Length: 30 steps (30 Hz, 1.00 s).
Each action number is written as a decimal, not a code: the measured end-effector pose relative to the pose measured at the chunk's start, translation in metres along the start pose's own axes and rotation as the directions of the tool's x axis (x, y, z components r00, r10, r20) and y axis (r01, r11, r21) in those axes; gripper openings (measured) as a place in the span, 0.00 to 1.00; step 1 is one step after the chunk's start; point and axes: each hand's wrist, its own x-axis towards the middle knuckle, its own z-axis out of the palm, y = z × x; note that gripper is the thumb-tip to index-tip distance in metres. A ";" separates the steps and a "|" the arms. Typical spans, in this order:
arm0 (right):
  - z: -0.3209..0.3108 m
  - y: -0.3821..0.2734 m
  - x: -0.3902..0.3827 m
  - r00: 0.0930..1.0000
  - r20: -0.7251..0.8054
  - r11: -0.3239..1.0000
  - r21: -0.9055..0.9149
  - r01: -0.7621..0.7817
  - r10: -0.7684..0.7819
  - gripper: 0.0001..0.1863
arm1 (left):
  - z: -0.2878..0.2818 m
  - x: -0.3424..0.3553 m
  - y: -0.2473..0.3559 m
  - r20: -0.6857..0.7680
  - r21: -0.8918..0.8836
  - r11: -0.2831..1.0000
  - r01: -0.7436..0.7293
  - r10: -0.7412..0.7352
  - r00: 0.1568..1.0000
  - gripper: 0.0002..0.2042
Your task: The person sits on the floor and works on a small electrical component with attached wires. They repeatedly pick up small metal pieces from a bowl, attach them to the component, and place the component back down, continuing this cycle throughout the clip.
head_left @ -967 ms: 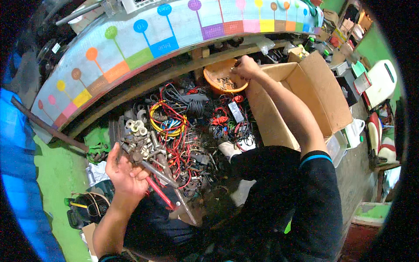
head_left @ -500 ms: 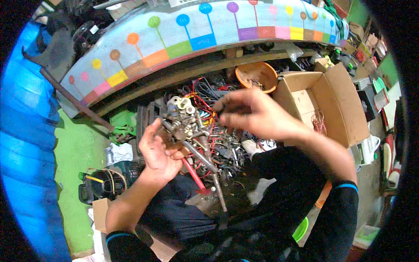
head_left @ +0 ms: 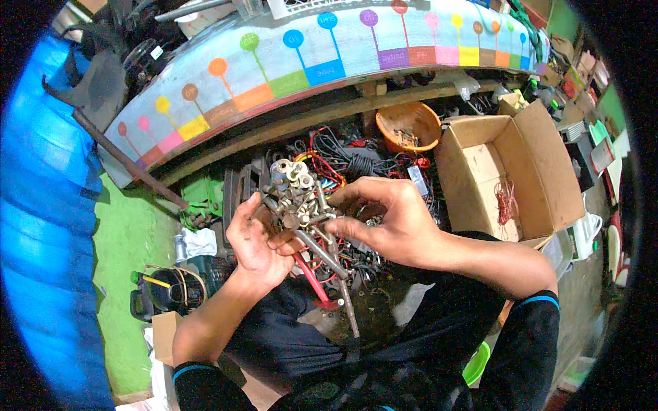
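The left hand [head_left: 257, 250] cupped a heap of metal fittings [head_left: 291, 195]; the right hand [head_left: 404, 226] — just back from the orange bowl [head_left: 394, 120] — had its fingertips there, grip unclear, bringing both hands to the heap. Small metal pieces [head_left: 407, 138] lay toward the bowl's near edge; reddish wire [head_left: 504, 205] lay inside the cardboard box [head_left: 541, 157], toward its near edge.

Some fingers of my bare left hand [head_left: 259, 248] are hidden behind grey metal bolts [head_left: 290, 220], and the upper edge cuts the white plastic crate [head_left: 301, 8].
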 end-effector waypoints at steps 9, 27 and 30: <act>-0.002 0.011 -0.002 0.988 -0.078 0.990 -0.050 0.130 -0.134 0.08 | 0.003 0.003 0.000 0.028 0.034 0.999 0.005 -0.006 1.000 0.27; -0.070 0.208 0.019 0.714 0.364 0.574 -0.816 -0.064 0.598 0.10 | -0.009 0.009 0.004 -0.192 -0.017 1.000 -0.008 0.004 0.981 0.26; -0.109 0.234 0.032 0.866 -0.119 0.461 -0.807 -0.369 0.487 0.08 | -0.004 0.008 0.000 -0.135 -0.028 1.000 -0.002 -0.002 0.991 0.26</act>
